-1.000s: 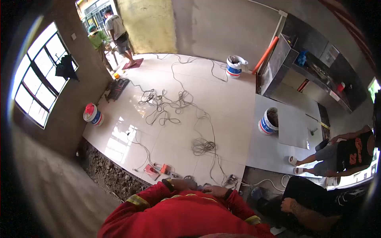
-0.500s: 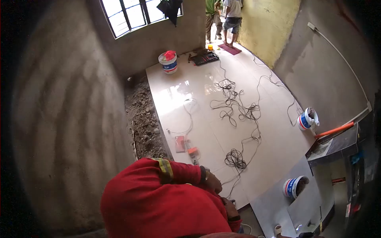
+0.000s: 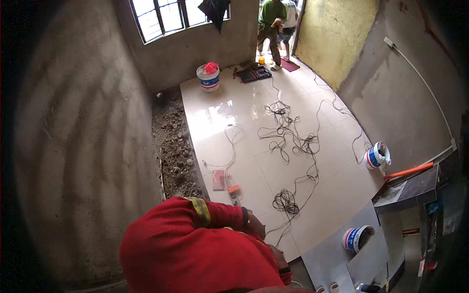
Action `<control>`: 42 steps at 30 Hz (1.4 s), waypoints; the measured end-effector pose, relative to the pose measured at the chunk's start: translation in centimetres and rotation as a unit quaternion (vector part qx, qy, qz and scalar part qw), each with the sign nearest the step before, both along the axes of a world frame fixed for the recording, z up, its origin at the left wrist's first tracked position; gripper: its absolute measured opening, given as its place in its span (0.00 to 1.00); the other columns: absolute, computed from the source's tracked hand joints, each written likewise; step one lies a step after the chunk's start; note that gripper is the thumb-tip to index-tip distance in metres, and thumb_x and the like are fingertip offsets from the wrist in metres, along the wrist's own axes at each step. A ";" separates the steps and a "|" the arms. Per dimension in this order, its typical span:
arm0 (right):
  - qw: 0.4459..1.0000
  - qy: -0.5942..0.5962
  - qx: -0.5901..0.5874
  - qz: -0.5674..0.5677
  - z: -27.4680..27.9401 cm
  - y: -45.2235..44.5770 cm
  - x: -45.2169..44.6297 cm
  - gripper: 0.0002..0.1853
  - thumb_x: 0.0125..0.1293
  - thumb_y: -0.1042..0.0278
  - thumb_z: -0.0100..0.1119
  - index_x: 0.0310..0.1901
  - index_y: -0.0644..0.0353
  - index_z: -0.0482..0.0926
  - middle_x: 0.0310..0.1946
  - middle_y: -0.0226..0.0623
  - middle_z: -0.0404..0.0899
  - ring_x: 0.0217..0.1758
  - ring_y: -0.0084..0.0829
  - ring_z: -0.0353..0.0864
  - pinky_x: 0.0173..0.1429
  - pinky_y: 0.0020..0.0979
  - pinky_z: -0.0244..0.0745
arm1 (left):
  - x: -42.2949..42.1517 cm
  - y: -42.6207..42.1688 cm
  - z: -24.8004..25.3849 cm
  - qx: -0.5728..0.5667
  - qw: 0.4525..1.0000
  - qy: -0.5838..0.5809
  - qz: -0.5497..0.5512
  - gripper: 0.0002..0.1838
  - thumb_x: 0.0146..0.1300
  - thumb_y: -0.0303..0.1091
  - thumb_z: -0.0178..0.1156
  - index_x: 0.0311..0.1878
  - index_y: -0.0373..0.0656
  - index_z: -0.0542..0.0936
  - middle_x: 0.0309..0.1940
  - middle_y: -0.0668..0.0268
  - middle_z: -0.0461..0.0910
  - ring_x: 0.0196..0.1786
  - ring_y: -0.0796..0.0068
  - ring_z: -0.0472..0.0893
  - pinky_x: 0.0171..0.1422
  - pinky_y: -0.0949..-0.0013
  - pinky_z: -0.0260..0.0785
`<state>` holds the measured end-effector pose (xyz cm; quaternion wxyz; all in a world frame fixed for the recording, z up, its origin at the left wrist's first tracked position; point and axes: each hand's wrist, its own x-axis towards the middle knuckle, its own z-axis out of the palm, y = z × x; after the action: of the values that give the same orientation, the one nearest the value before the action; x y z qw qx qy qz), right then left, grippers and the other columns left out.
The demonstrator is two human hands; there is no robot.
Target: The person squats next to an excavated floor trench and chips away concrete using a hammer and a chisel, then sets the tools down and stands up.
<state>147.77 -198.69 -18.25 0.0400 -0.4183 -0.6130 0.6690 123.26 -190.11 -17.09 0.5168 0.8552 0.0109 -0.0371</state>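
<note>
My left hand (image 3: 255, 226), below a red sleeve (image 3: 222, 215) with a reflective band, is bent in near the middle of the lower view. Close by it is my right hand (image 3: 277, 255), with a dark band at the wrist. The fingers of both hands are turned away and hidden, so I cannot see what they hold. Thin black cable (image 3: 281, 229) runs across the floor up to them. Beyond the left hand lie an orange-and-grey power tool (image 3: 233, 189) and a flat red piece (image 3: 218, 180). A coil of black cable (image 3: 286, 201) lies just ahead.
Tangled cable (image 3: 281, 129) spreads over pale floor tiles (image 3: 244, 146). Buckets stand at the back (image 3: 209, 80), by the right wall (image 3: 375, 157) and on grey boards (image 3: 352, 239). Rubble (image 3: 173, 141) fills the left strip. Near an open tool case (image 3: 254, 74), a person in green (image 3: 272, 19) stands.
The person in green has come further into view at the doorway, partly covering the other person there. My view has shifted slightly; my hands stay close together low in the picture.
</note>
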 end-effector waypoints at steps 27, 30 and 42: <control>1.000 0.023 0.009 0.019 1.4 3.1 -0.3 0.28 0.64 0.46 0.53 0.55 0.64 0.72 0.51 0.53 0.76 0.53 0.49 0.77 0.55 0.38 0.71 | 0.6 1.0 -2.6 0.106 0.993 0.048 0.030 0.12 0.55 0.34 0.57 0.36 0.35 0.80 0.34 0.47 0.81 0.38 0.48 0.79 0.44 0.53 0.71; 0.995 -0.041 0.051 0.074 4.2 4.0 -0.8 0.29 0.65 0.45 0.51 0.55 0.63 0.72 0.53 0.53 0.75 0.55 0.48 0.76 0.57 0.38 0.69 | 0.7 1.2 -5.9 0.076 0.997 -0.020 0.014 0.13 0.55 0.35 0.57 0.38 0.35 0.79 0.36 0.48 0.80 0.40 0.50 0.79 0.46 0.55 0.71; 0.977 0.154 0.122 -0.088 -2.9 -0.7 -1.4 0.19 0.65 0.63 0.48 0.56 0.56 0.76 0.40 0.48 0.76 0.48 0.45 0.75 0.54 0.40 0.68 | -2.7 -1.9 -7.8 -0.156 0.946 0.054 0.280 0.11 0.59 0.41 0.56 0.38 0.45 0.80 0.33 0.57 0.81 0.38 0.62 0.81 0.41 0.59 0.71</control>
<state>146.40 -199.35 -21.13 0.2430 -0.3547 -0.6378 0.6390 120.55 -191.99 -24.84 0.6322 0.7228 0.2721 0.0620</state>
